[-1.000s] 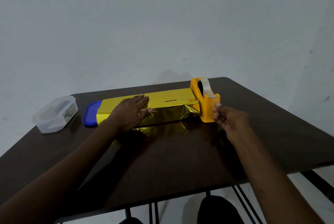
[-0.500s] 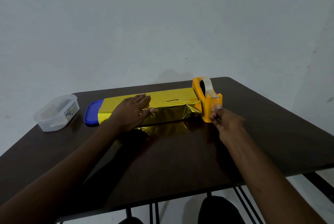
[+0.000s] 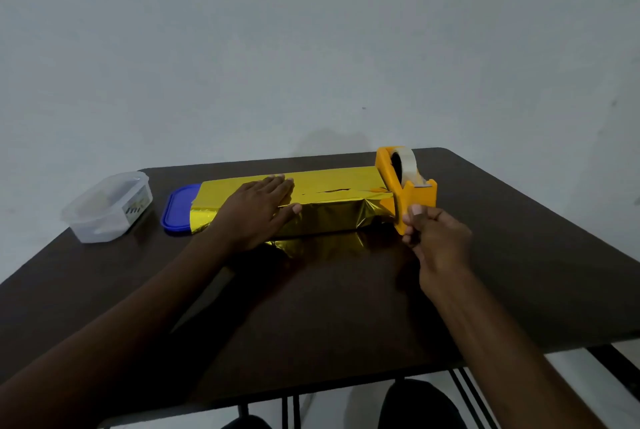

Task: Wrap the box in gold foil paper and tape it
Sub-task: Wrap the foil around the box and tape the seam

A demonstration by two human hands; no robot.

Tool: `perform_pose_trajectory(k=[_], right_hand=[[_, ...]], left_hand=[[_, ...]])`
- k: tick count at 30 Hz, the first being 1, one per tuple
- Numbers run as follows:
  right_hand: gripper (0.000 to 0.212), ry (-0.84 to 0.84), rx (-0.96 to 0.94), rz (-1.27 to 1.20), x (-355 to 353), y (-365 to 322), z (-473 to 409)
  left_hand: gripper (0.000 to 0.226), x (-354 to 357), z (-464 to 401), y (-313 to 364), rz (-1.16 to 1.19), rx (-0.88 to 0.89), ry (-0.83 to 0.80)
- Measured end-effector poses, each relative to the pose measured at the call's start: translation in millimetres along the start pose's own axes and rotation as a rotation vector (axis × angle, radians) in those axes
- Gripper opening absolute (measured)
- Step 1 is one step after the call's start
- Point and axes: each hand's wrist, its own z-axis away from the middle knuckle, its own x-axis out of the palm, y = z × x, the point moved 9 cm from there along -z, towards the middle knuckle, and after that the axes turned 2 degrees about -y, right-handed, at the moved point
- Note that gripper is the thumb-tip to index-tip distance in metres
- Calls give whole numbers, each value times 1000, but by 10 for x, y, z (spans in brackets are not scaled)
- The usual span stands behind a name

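A long box wrapped in gold foil paper (image 3: 332, 193) lies across the back of the dark table (image 3: 346, 318). The foil seam on top gapes a little. A foil flap (image 3: 322, 242) spreads on the table in front of the box. My left hand (image 3: 256, 212) lies flat on the box's left half, fingers straight, pressing the foil down. An orange tape dispenser (image 3: 389, 174) with a clear tape roll (image 3: 410, 160) stands against the box's right end. My right hand (image 3: 440, 238) has its thumb and curled fingers around the dispenser's front end, below the cutter.
A blue lid (image 3: 176, 212) sticks out from under the box's left end. A clear plastic container (image 3: 107, 210) sits at the table's left side. A pale wall rises behind the table. The near edge runs across the bottom, with metal legs below.
My right hand moved from just off the dispenser's right front up against its front end and closed on it. My left hand stayed pressed on the box.
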Motion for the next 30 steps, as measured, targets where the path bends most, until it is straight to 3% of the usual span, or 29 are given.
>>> perform_pose_trajectory(k=[4,8,13,21,30], right_hand=[[9,-240,-202,103,511,-402,56],[11,-560,-286,317,1260,-589,104],[13,-799,-298,578,1973,-462,37],[23,-941,-189,904,2286,-54,-190],[25,-1019,-212,1020,2382,-7,-207]], left_hand=[[89,10,-7,14,-7,-3,3],[80,12,-5,8,-11,-10,-11],[71,-7,-2,20,-35,0,-3],[81,-14,13,15,-45,1,-1],[77,-109,213,-191,-18,-75,-2]])
